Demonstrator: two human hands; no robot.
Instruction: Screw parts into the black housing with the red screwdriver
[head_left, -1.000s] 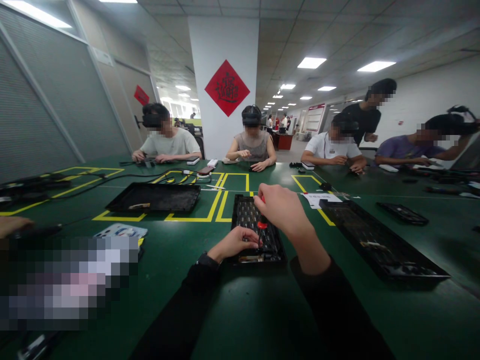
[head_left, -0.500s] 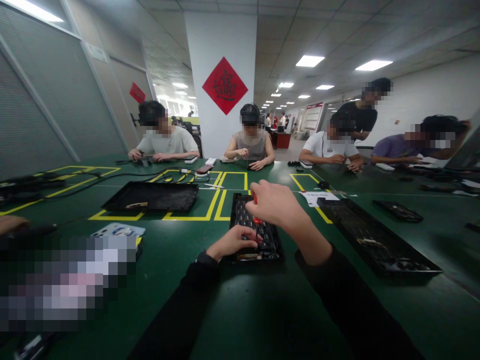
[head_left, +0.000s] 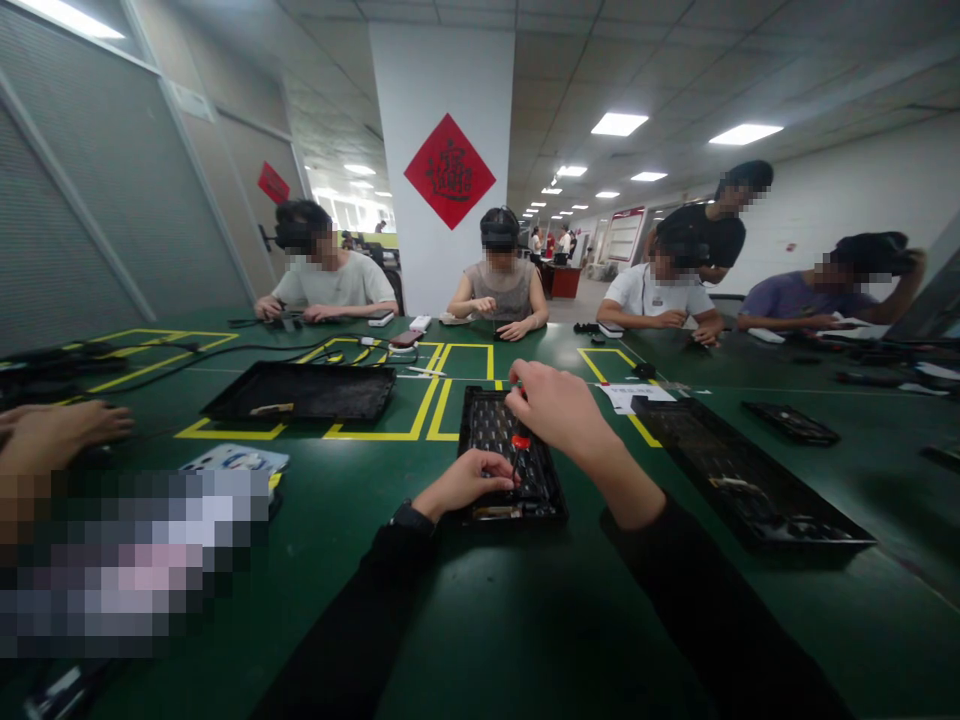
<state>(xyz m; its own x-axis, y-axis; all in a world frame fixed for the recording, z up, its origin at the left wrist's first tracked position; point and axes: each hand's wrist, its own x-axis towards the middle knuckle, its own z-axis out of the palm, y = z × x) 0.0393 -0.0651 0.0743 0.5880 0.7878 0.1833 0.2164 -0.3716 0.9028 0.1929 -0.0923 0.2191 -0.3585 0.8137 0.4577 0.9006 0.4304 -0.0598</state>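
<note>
A black, shallow casing (head_left: 480, 425) lies lengthwise on the green table before me, with rows of small parts inside. Above it, my right hand (head_left: 559, 405) is closed around the top of a screwdriver (head_left: 520, 442); its red handle shows below my fingers and most of it is hidden. The dark shaft points down into the casing. My left hand (head_left: 466, 480) rests at the near left part of the casing, thumb and fingers pinched round the shaft's lower end. The tip itself is hidden. A strip of gold and dark parts (head_left: 499, 512) lies along the near edge.
Two more black trays, one at left (head_left: 330, 395) and one at right (head_left: 757, 490), flank the casing. A small black piece (head_left: 791, 422) lies farther right. A co-worker's hand (head_left: 64, 435) is at the left edge. Cables (head_left: 247, 355) and a paper sheet (head_left: 637, 397) lie beyond.
My right hand has shifted slightly right and turned on the screwdriver handle. My left hand stays in place. The co-worker's hand at left has come farther into view.
</note>
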